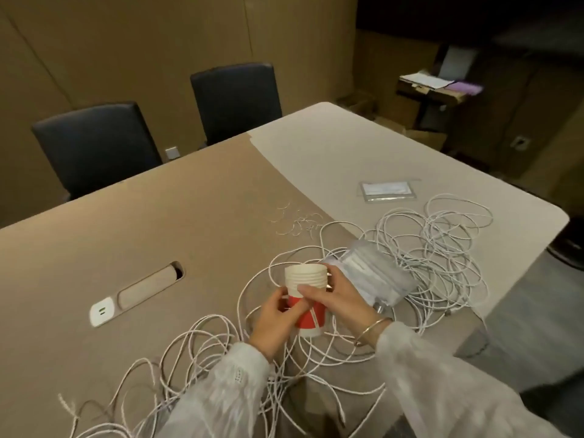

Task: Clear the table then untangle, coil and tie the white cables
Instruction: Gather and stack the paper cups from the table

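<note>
A: Quick pass, left to right, everything relative to the cup stack. Go.

B: Far left of the cup stack (pixel 306 297): socket plate (pixel 101 311) set in the table (pixel 158 216), with a cable hatch (pixel 150 287) just beside it. Below-left of the stack, a loose spread of white cables (pixel 202 343) running under the sleeves.

A: Hands?

B: Left hand (pixel 278 320) wraps the red lower part of the stack, fingers curled round it. Right hand (pixel 338 300) grips it from the other side, thumb across the white rims near the top. Both clamped on the stack, held just above the cables and tilted a little.

A: Right of the stack?

B: Clear bag of masks (pixel 376 276) just beside it, lying on the cables. Beyond that, the bigger tangle (pixel 442 245). Up-left of the bag, small twist ties (pixel 297 221) scattered. Further up-right, a flat packet (pixel 388 191), well apart from the stack.

A: Progress?

B: Early, I'd say. Clearing is underway: cups are in hand but not put away, while the bag and packet are on the table. Cables look fully tangled, nothing coiled, no tie on anything.

A: Left to do?

B: Nearly all of it: move cups, bag, packet off, then untangle, coil, tie.
</note>
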The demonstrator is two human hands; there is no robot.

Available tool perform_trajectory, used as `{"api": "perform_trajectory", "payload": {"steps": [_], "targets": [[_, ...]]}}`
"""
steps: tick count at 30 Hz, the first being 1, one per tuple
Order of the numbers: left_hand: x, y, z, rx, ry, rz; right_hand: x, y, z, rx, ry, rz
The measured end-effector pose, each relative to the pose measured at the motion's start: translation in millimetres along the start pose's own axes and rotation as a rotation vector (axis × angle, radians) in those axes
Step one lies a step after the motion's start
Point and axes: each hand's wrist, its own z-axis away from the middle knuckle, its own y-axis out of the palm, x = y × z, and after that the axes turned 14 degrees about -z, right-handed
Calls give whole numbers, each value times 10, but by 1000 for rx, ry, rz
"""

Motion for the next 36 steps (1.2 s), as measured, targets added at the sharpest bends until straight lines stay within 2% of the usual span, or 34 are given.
{"api": "perform_trajectory", "payload": {"steps": [6, 13, 16, 24, 33, 36], "targets": [[-457, 1337, -369, 173, 16, -78, 433, -1428, 119, -159, -38, 39], [-1140, 3200, -698, 283, 41, -64, 1041, -3282, 246, -297, -89, 54], [-1372, 3748, -831, 330, 22, -64, 1239, -3837, 261, -337, -83, 51], [-1944, 4705, -1451, 423, -5, -93, 1765, -4891, -112, -416, -98, -24], [-2466, 5369, -2258, 479, 29, -46, 2310, -5675, -718, -441, -117, -190], [-2558, 5559, -2425, 471, -7, -18, 2405, -5911, -892, -438, -77, -200]]}}
